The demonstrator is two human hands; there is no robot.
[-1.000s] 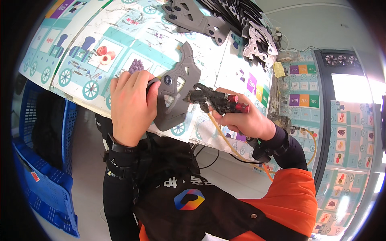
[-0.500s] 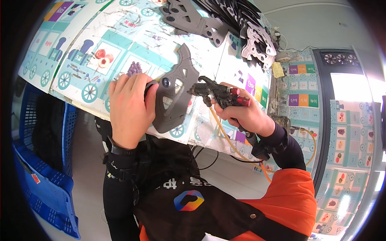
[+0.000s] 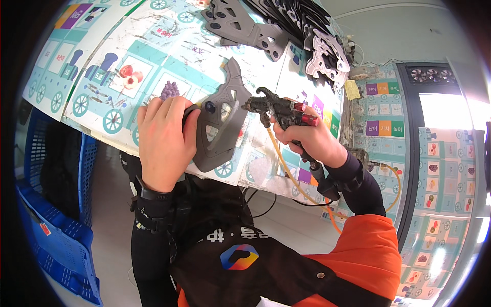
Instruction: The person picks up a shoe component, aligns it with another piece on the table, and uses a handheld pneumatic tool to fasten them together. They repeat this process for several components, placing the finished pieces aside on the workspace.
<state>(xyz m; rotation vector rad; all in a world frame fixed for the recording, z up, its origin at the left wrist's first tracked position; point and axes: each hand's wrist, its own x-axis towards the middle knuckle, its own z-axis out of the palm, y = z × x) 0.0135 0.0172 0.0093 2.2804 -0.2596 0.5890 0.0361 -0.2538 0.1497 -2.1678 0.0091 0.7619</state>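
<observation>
My left hand (image 3: 166, 138) grips the left edge of a curved dark grey panel (image 3: 223, 135) with cut-out openings and a round dark stud. Its thumb lies on the near side, and the other fingers are partly hidden. The panel is tilted over the table's near edge. In my right hand (image 3: 312, 140) is a spray gun (image 3: 279, 108), black and stained, with red knobs at the back. Its nozzle points left at the panel's right edge, with only a small gap, if any, between them. A yellow hose (image 3: 281, 161) runs down from the gun.
More grey panels (image 3: 240, 30) lie at the table's far side, beside a dense stack of similar parts (image 3: 327, 53). The table (image 3: 148, 56) has a printed, stained cover. Blue plastic crates (image 3: 56, 240) stand on the floor at left. An orange hose (image 3: 335, 222) hangs by my right arm.
The spray gun has shifted slightly upward along the panel's right edge, and its handle shows more. The panel has turned a little in my left hand.
</observation>
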